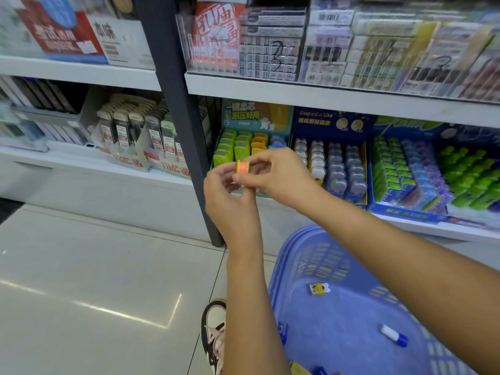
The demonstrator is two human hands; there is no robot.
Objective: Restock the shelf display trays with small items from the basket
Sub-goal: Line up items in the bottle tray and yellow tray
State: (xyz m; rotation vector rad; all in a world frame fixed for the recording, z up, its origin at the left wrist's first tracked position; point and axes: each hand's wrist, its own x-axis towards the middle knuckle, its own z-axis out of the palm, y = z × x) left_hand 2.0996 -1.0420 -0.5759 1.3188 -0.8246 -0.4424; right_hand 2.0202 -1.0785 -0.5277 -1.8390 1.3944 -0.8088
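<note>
Held item: a small orange-and-yellow piece (240,167), smooth hard plastic by its look, pinched between both hands just in front of the teal display tray (217,164)
Left hand (228,192): fingers closed on its lower edge
Right hand (273,175): fingers closed on its top and side
Risk: tiny and slick; it may slip while being turned and drop to the glossy tiled floor (94,266); a careless push could topple the packed green and orange rows
Basket (338,315): blue perforated plastic below the arms; few items left

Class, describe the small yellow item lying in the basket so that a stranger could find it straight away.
Start at the blue plastic basket on the floor below the shelves. On its bottom, near the far wall, lies a small yellow packet with white ends. The other loose pieces in the basket that show clearly are a white tube with a blue cap and blue bits at the near edge; only this one is yellow.
</note>
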